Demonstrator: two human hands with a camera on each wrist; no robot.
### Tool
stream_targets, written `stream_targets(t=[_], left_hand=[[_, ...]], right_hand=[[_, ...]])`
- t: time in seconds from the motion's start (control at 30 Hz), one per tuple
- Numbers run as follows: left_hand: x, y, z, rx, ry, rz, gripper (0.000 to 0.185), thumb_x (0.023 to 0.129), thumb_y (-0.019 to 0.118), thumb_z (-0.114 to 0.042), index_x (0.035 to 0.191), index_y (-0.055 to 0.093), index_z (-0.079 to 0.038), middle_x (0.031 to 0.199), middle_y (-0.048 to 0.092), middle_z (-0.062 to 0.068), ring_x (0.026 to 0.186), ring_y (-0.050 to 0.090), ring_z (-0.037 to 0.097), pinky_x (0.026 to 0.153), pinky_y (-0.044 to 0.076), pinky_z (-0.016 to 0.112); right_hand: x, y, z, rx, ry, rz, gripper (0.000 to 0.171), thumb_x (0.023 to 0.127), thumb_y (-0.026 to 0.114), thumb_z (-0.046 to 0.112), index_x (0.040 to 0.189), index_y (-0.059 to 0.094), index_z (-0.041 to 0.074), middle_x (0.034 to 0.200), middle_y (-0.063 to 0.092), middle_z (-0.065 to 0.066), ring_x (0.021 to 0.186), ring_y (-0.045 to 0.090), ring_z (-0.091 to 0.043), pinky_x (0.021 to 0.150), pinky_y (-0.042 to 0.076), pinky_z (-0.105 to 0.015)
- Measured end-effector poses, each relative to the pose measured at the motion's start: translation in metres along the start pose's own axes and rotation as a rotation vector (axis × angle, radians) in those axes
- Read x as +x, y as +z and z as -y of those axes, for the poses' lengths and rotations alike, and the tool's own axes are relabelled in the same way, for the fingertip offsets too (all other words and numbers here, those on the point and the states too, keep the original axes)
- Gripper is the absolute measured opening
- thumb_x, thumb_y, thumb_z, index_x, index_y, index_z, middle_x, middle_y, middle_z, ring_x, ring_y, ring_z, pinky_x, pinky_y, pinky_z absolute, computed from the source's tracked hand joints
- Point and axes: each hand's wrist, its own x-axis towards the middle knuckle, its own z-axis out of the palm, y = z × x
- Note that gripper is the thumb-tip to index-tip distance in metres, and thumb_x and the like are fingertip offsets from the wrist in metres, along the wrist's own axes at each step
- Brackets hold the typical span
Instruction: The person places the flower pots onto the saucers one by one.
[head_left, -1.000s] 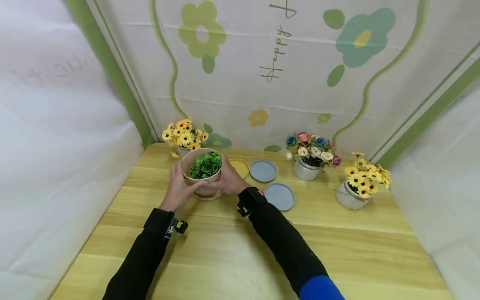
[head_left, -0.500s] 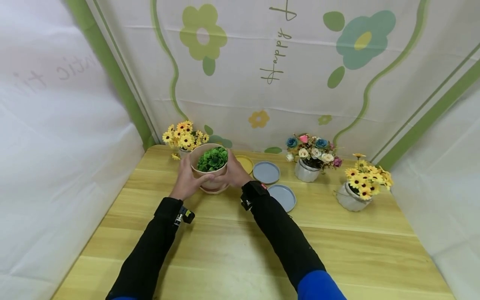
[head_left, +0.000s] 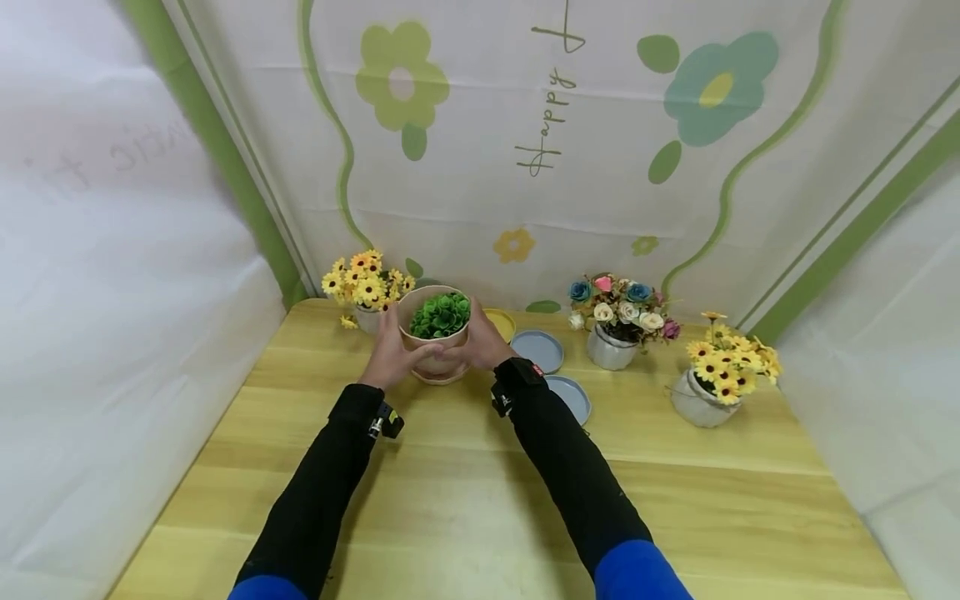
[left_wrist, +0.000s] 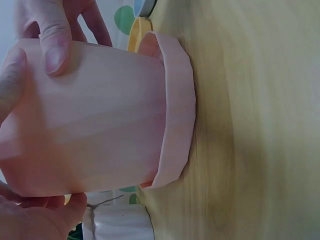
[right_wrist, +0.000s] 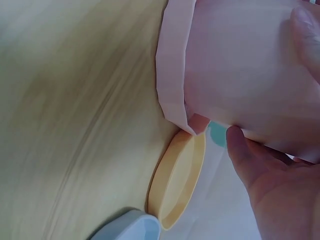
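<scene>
A pink pot (head_left: pixel 437 348) of green leaves (head_left: pixel 441 315) stands at the back left of the wooden table (head_left: pixel 465 500), its base in a pink saucer (head_left: pixel 441 377). My left hand (head_left: pixel 390 358) grips the pot's left side and my right hand (head_left: pixel 480 346) its right side. The left wrist view shows the pot wall (left_wrist: pixel 90 125) and the saucer (left_wrist: pixel 177 110) up close, with my left hand (left_wrist: pixel 35 220) under the pot. In the right wrist view my right hand (right_wrist: pixel 270 185) curls round the pot (right_wrist: pixel 250 75) above its saucer (right_wrist: pixel 172 65).
A yellow saucer (head_left: pixel 501 323) lies just right of the pot, then two grey saucers (head_left: pixel 536 350) (head_left: pixel 572 396). A sunflower pot (head_left: pixel 365 283) stands close on the left. A mixed bouquet (head_left: pixel 618 312) and another sunflower pot (head_left: pixel 720 367) stand right. Printed cloth walls in the table.
Both hands have carried the pink pot a little to the right and toward the back of the table, nearer the yellow saucer. Their grip is unchanged.
</scene>
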Motion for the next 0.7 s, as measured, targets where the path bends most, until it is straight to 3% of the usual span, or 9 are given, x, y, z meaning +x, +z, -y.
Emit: stream_targets(t=[0.27,0.7], left_hand=[[0.012,0.009,-0.001,-0.023,0.047,0.005,0.109,0.097,0.078,-0.036,0.17,0.004,-0.006,0.177,0.003,0.021,0.165,0.01,0.038,0.135,0.021,0.052],[0.031,0.015,0.0,0.033,0.031,0.021,0.111,0.097,0.077,-0.041,0.17,0.0,-0.006,0.177,0.002,0.02,0.166,0.007,0.038,0.136,0.019,0.052]], right_hand=[[0.003,-0.009,-0.006,-0.052,0.002,-0.04,0.117,0.088,0.088,0.03,0.17,0.005,0.017,0.174,0.026,-0.006,0.162,0.029,-0.023,0.133,0.031,-0.04],[0.015,-0.019,-0.018,-0.06,0.036,-0.079,0.121,0.085,0.09,0.026,0.169,0.005,0.012,0.174,0.025,-0.011,0.163,0.027,-0.027,0.135,0.028,-0.043]])
